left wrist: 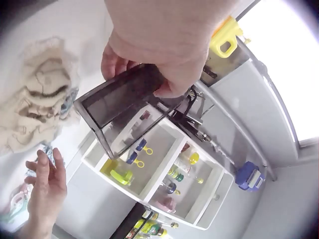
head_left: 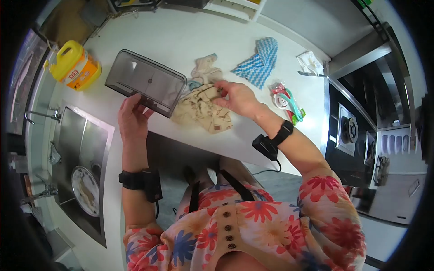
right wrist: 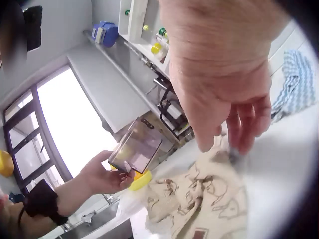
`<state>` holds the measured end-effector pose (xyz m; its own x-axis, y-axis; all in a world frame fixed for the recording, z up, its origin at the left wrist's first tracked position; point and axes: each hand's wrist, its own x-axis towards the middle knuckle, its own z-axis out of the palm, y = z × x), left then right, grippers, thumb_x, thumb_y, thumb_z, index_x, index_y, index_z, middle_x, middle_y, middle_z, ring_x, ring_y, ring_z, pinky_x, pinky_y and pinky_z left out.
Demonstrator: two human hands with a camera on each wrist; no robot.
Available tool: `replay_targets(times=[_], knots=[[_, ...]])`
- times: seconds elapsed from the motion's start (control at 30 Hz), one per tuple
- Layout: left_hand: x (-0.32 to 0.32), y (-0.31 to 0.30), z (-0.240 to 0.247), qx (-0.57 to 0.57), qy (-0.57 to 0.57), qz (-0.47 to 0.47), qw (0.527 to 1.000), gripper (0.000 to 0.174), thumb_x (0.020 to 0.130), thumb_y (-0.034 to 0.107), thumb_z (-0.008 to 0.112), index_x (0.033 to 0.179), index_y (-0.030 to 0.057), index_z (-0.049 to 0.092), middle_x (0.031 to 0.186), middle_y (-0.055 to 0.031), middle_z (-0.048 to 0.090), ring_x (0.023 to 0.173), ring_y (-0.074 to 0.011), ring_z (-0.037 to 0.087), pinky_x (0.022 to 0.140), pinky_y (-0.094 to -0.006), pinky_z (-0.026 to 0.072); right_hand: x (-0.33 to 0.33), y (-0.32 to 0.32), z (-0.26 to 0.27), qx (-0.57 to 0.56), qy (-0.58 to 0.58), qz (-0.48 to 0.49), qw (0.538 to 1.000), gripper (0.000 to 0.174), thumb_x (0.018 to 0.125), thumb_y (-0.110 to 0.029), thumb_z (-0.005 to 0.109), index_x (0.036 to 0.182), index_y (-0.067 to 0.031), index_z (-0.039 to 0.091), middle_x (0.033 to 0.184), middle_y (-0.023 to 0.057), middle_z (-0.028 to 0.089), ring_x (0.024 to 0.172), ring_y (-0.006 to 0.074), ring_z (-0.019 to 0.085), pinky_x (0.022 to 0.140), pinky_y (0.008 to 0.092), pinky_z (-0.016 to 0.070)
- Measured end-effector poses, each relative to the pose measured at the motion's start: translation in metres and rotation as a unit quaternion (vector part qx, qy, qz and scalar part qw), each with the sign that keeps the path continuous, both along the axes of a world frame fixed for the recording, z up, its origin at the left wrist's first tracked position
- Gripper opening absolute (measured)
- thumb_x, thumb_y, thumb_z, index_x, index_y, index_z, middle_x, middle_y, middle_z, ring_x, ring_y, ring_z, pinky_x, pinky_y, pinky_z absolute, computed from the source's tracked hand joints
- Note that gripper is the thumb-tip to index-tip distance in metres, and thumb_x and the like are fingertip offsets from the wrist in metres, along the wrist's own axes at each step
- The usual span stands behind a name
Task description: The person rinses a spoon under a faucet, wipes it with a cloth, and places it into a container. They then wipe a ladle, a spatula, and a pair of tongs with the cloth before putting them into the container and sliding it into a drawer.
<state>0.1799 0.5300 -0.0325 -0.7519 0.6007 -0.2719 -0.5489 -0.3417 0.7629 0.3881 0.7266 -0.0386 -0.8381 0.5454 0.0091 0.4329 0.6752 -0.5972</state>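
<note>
My left hand (head_left: 132,115) grips the near edge of a smoky see-through plastic box (head_left: 135,74), thumb on one side and fingers on the other. The box is held tilted above the counter. To its right lies a crumpled beige printed cloth (head_left: 205,108) with brown line drawings. My right hand (head_left: 242,97) is over the upper right of this cloth, fingertips right at its edge. In the right wrist view the thumb and fingers (right wrist: 244,127) stand apart. Behind the beige cloth is a paler crumpled cloth (head_left: 206,67), partly hidden.
A yellow jug (head_left: 74,65) stands at the left, behind the sink (head_left: 86,174). A blue-and-white zigzag cloth (head_left: 262,61) lies at the back right, near a packaged item with a turquoise band (head_left: 289,101). A knife (head_left: 309,73) lies by a white cloth (head_left: 310,62). The stove (head_left: 348,131) is further right.
</note>
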Motion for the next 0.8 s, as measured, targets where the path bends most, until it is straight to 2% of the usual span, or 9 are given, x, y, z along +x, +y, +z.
replay_targets(times=[0.13,0.2,0.23,0.33,0.4,0.47,0.6,0.67,0.8], knots=[[-0.01,-0.024,-0.003,-0.041,0.014,0.002,0.999,0.015,0.076,0.007,0.061,0.089,0.0041,0.053,0.077,-0.0053,0.058,0.069,-0.0141,0.059,0.055,-0.0305,0.0512,-0.021,-0.018,-0.009,0.115,-0.082,0.031,0.989,0.022,0.077,-0.024,0.065,0.091,-0.0066,0.063,0.07,0.0091,0.062,0.06,0.0199,0.058,0.06,0.0337,0.0473],[-0.015,-0.033,-0.005,-0.048,0.016,0.004,0.999,0.02,0.076,0.007,0.061,0.093,0.0039,0.052,0.077,-0.0047,0.058,0.069,-0.013,0.058,0.053,-0.0294,0.0509,-0.015,-0.016,0.011,-0.025,-0.015,-0.043,0.999,0.019,0.077,-0.021,0.067,0.086,-0.0047,0.064,0.067,0.0045,0.061,0.059,0.012,0.053,0.058,0.0297,0.0454],[-0.018,-0.036,-0.005,-0.048,0.022,0.0,0.999,0.023,0.075,0.006,0.062,0.094,0.0036,0.051,0.078,-0.0042,0.057,0.069,-0.0132,0.058,0.054,-0.0303,0.051,-0.007,-0.012,0.01,-0.119,0.042,-0.017,0.992,0.015,0.077,-0.016,0.067,0.083,-0.0024,0.065,0.067,-0.0009,0.06,0.061,0.0064,0.049,0.056,0.0271,0.0426],[-0.026,-0.041,-0.002,-0.039,0.024,-0.008,0.999,0.025,0.074,0.006,0.063,0.096,0.0029,0.05,0.079,-0.0038,0.057,0.069,-0.0137,0.058,0.056,-0.0322,0.0513,0.007,-0.013,0.015,-0.206,-0.049,0.051,0.976,0.012,0.078,-0.012,0.067,0.084,-0.0016,0.066,0.067,-0.0041,0.059,0.062,0.0046,0.047,0.057,0.0258,0.0419],[-0.031,-0.043,0.002,-0.032,0.02,-0.011,0.999,0.025,0.074,0.006,0.063,0.095,0.0026,0.05,0.079,-0.0039,0.056,0.069,-0.0141,0.057,0.057,-0.0332,0.0515,0.011,-0.002,0.023,-0.136,-0.093,0.033,0.986,0.017,0.077,-0.019,0.068,0.084,-0.0031,0.067,0.069,0.0004,0.063,0.064,0.009,0.053,0.061,0.027,0.0447],[-0.035,-0.048,0.005,-0.04,0.031,-0.011,0.999,0.027,0.074,0.006,0.063,0.097,0.0021,0.049,0.08,-0.004,0.056,0.07,-0.0148,0.057,0.058,-0.035,0.0516,0.018,0.014,0.036,0.047,-0.317,0.057,0.945,0.025,0.072,-0.028,0.066,0.082,-0.0057,0.066,0.074,0.0131,0.064,0.07,0.0249,0.062,0.065,0.0342,0.0465],[-0.037,-0.053,0.003,-0.049,0.038,-0.02,0.998,0.03,0.073,0.007,0.063,0.099,0.0015,0.048,0.081,-0.005,0.056,0.07,-0.0155,0.057,0.058,-0.0355,0.052,0.01,0.044,0.031,0.028,-0.239,-0.016,0.971,0.026,0.071,-0.03,0.064,0.086,-0.008,0.067,0.08,0.0142,0.065,0.077,0.0301,0.062,0.07,0.0373,0.0478],[-0.034,-0.047,0.0,-0.039,0.038,-0.052,0.997,0.033,0.073,0.006,0.064,0.101,0.0007,0.047,0.083,-0.0067,0.056,0.071,-0.0168,0.058,0.059,-0.0357,0.0526,-0.026,0.035,0.003,0.05,0.052,-0.092,0.993,0.026,0.069,-0.026,0.062,0.086,-0.0072,0.068,0.08,0.0154,0.065,0.077,0.0325,0.062,0.072,0.0382,0.0486],[-0.023,-0.044,0.006,-0.045,0.093,-0.073,0.992,0.026,0.076,0.006,0.061,0.1,0.0014,0.05,0.089,-0.0071,0.059,0.08,-0.0181,0.06,0.067,-0.0376,0.053,-0.061,0.036,-0.026,0.11,-0.079,-0.073,0.988,0.03,0.069,-0.027,0.064,0.089,-0.0053,0.066,0.083,0.016,0.066,0.079,0.0333,0.062,0.074,0.039,0.0488]])
